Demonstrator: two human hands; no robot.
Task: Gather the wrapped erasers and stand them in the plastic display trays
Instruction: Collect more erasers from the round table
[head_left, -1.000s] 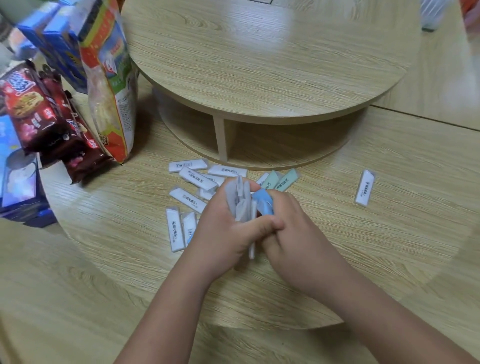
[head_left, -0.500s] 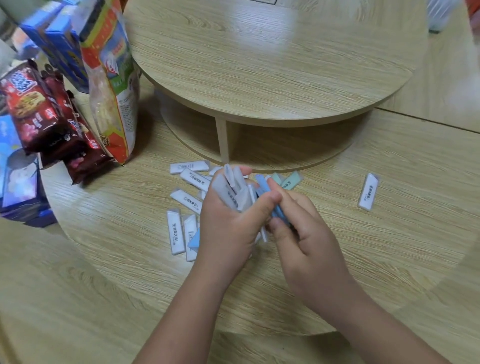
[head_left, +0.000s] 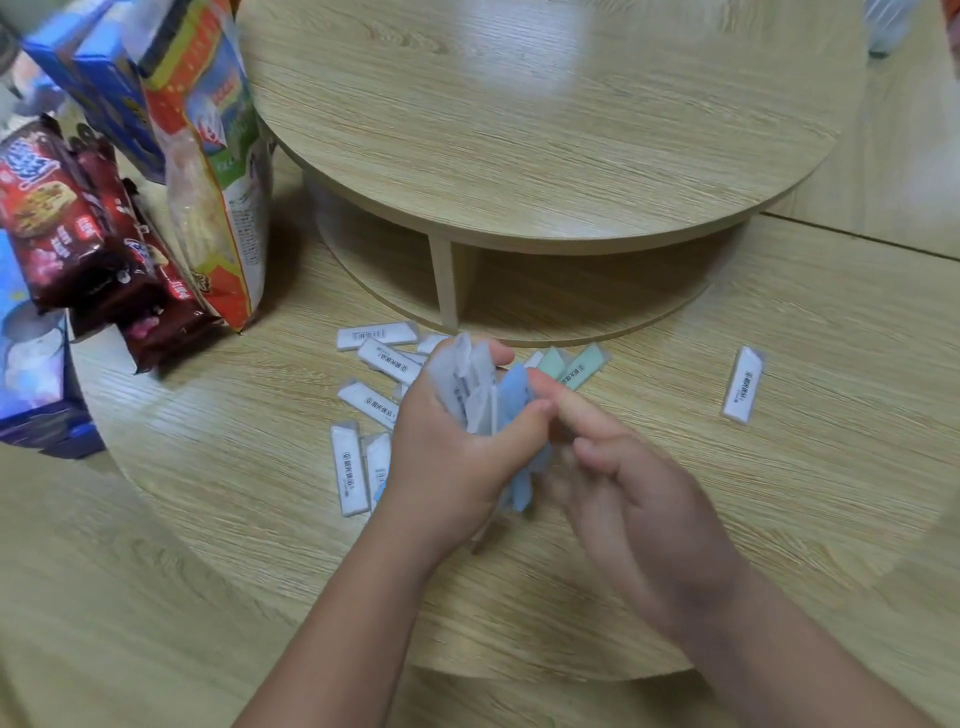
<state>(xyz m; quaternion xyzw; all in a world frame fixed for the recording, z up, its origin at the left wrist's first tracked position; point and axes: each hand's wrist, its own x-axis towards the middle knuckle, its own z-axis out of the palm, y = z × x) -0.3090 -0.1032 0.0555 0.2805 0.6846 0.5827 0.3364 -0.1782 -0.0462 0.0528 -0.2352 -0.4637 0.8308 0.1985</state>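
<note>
The left hand (head_left: 457, 447) covers most of the bundle of wrapped erasers (head_left: 480, 389) it clasps, so their count cannot be told, and it also hides parts of the loose erasers (head_left: 371, 402) lying on the table beneath and to its left; the right hand (head_left: 618, 499) is motion-blurred, and whether its fingertips touch the bundle cannot be told. The print on every wrapper, including the lone eraser (head_left: 744, 383) at the right, is too small to read. At the left edge the snack packets (head_left: 57, 218) and blue boxes (head_left: 31, 384) are cut off, and a blurred clear object (head_left: 885, 26) at the far right corner is cropped beyond identification.
</note>
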